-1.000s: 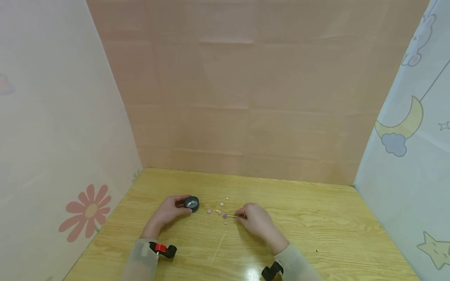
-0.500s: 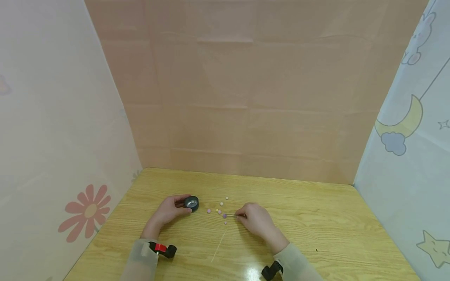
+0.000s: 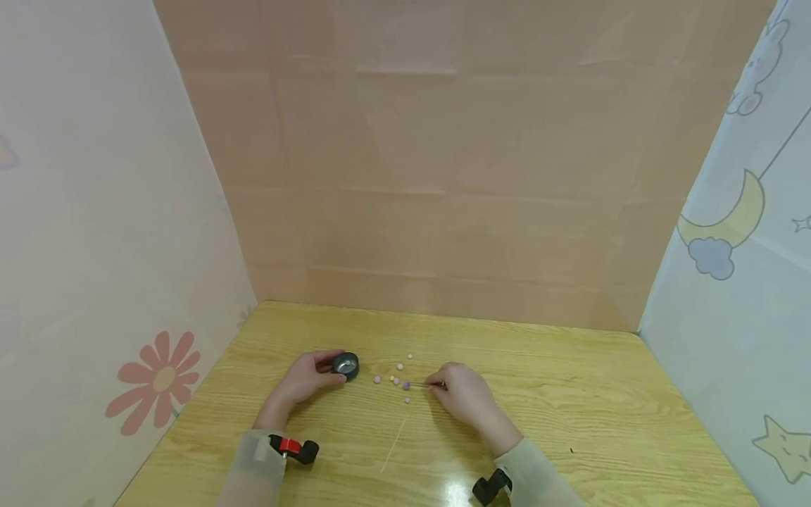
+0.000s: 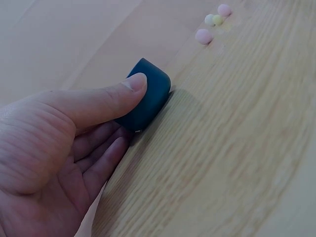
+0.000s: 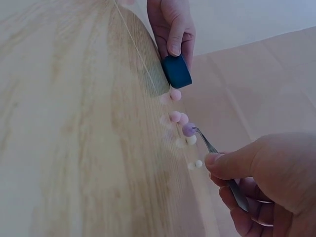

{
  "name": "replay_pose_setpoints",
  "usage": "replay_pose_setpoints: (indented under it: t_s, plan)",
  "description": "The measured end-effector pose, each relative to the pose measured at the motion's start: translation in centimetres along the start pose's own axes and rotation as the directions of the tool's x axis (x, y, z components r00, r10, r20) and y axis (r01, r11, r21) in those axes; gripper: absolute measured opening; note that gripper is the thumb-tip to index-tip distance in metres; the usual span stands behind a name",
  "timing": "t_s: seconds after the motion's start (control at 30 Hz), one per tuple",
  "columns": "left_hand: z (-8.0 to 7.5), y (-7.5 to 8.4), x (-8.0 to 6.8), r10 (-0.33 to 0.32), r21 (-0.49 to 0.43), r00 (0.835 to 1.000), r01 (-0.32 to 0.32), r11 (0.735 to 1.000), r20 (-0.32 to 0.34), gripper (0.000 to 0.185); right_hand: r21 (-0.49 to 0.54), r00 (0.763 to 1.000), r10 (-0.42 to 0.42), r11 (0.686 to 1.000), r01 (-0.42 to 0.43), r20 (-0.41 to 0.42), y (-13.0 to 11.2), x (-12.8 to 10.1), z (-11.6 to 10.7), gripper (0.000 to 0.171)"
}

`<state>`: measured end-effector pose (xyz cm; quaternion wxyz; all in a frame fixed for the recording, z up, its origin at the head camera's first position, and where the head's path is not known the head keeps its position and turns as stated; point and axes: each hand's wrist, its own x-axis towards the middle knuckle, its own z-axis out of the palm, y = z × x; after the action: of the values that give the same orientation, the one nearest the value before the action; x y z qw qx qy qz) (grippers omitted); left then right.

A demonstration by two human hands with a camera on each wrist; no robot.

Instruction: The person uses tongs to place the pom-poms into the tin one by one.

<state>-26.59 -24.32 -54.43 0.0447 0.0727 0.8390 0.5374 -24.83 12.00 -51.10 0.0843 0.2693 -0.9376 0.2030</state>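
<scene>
At the left, my left hand holds a small dark blue-green round cup by its side, the thumb pressed on the near wall and the fingers behind. The cup stands on the table with its round opening showing in the head view. My right hand pinches metal tweezers between thumb and fingers. Their fine bent tips are on a purple ball, which sits between them. Several small pink, yellow and white balls lie between the hands, among them a pink ball nearest the cup.
The wood-grain table meets a brown papered wall at the back. Patterned white panels stand at the left and right. A tiny dark speck lies on the table's right side.
My right hand, the tweezers and the purple ball have shifted very slightly away from me. The left hand and the cup have stayed in place.
</scene>
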Motion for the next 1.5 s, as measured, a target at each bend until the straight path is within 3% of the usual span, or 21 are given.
replay_pose_setpoints:
  t_s: [0.97,1.5]
  plan:
    - [-0.2,0.0,0.1,-0.015,-0.017,1.000,0.015,1.000,-0.018,0.059,0.031,0.998,0.061,0.998,-0.061,-0.001,0.7,0.8,-0.8,0.010]
    - [0.1,0.3,0.1,-0.009,-0.012,1.000,0.009,1.000,-0.004,0.058,0.066,0.999,0.035,0.997,-0.033,-0.026,-0.1,1.0,-0.8,0.011]
